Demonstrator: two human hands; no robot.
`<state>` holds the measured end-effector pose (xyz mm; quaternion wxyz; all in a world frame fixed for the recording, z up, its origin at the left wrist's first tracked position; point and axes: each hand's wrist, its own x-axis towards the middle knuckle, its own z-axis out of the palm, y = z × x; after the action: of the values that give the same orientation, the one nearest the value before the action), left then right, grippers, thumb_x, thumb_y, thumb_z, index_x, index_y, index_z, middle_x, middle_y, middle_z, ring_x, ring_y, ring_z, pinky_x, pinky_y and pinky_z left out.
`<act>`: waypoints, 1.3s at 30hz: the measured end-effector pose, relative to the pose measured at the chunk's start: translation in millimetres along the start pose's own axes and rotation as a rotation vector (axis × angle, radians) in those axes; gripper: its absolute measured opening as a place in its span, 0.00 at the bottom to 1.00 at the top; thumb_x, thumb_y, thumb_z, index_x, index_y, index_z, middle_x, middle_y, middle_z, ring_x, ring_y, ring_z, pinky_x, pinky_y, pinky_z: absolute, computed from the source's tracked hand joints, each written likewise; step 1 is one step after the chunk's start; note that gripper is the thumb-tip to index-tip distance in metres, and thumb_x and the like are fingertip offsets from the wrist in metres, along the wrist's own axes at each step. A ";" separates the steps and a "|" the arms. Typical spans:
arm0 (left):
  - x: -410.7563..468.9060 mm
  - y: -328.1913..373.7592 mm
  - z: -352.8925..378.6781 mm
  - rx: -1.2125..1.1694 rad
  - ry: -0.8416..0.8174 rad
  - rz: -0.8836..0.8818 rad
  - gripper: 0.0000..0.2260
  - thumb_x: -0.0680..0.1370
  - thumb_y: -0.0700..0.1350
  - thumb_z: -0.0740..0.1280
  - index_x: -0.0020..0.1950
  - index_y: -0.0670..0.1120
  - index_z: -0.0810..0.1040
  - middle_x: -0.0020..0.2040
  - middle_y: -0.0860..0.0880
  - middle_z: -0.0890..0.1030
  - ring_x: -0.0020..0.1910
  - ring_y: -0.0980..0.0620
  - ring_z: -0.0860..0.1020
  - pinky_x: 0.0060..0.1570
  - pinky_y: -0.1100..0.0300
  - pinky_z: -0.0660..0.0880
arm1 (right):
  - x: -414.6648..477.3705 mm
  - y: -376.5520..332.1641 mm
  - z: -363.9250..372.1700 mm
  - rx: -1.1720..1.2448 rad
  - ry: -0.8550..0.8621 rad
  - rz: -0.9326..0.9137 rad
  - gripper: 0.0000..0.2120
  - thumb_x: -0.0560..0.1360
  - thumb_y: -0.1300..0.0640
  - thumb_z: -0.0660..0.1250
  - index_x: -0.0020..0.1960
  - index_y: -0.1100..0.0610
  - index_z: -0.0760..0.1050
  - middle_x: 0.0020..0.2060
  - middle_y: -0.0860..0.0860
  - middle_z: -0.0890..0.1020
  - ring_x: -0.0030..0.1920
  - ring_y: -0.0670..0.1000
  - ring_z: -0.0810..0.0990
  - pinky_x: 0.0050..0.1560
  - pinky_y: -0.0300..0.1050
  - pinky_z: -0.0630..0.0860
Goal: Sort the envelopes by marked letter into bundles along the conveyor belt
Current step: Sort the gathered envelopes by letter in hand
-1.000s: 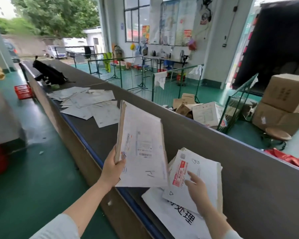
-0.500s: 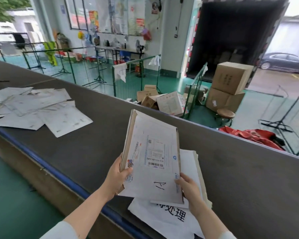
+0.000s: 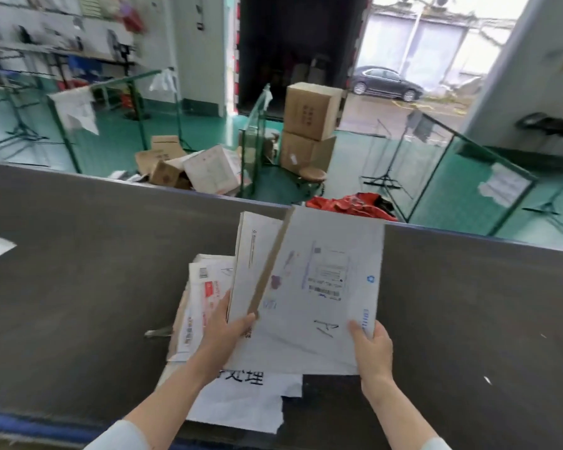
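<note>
White creased paper envelope (image 3: 319, 287), marked A, is pinched by left hand (image 3: 223, 336) and right hand (image 3: 371, 350); label print is blurred.

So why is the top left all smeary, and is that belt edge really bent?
Head view: motion blur smears the shelves at upper left, yet the envelope marked A in the left hand and right hand reads fairly well; the wide-angle lens likely bows the far edge of the conveyor belt; daylight washes out the yard behind the car.
</note>
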<state>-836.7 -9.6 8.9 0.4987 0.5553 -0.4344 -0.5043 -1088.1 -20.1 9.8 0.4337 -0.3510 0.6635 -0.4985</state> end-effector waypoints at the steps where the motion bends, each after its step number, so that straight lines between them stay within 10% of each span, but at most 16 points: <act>1: 0.5 0.3 14.9 0.007 -0.029 -0.003 0.18 0.77 0.42 0.69 0.62 0.59 0.73 0.55 0.54 0.83 0.53 0.51 0.82 0.50 0.54 0.80 | 2.7 -0.7 -15.6 0.027 0.070 -0.003 0.03 0.79 0.59 0.66 0.49 0.52 0.77 0.47 0.53 0.83 0.48 0.55 0.82 0.51 0.57 0.81; 25: -105.6 -25.0 475.2 -0.045 -0.460 -0.158 0.25 0.79 0.35 0.61 0.71 0.58 0.67 0.57 0.51 0.81 0.49 0.46 0.83 0.42 0.52 0.80 | -6.1 61.6 -489.2 0.169 0.649 0.080 0.12 0.75 0.71 0.56 0.56 0.64 0.73 0.49 0.59 0.81 0.45 0.54 0.80 0.36 0.44 0.75; 36: -101.9 -21.1 656.1 -0.004 -0.580 -0.124 0.26 0.79 0.33 0.61 0.71 0.57 0.68 0.58 0.51 0.81 0.50 0.47 0.82 0.41 0.55 0.80 | 46.1 76.5 -631.3 0.188 0.797 0.084 0.13 0.76 0.67 0.60 0.55 0.53 0.74 0.51 0.53 0.80 0.49 0.51 0.79 0.41 0.43 0.77; 39: -83.2 -22.8 716.9 -0.021 -0.579 -0.114 0.26 0.79 0.33 0.61 0.71 0.57 0.68 0.58 0.50 0.81 0.50 0.46 0.83 0.41 0.54 0.80 | 89.4 74.2 -679.2 0.180 0.775 0.095 0.12 0.78 0.64 0.61 0.58 0.51 0.71 0.49 0.52 0.80 0.40 0.52 0.80 0.28 0.42 0.75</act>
<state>-1558.8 -7.6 1.1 0.3306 0.4067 -0.5214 -0.6734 -1752.9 161.1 4.2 0.2028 -0.0663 0.7473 -0.6294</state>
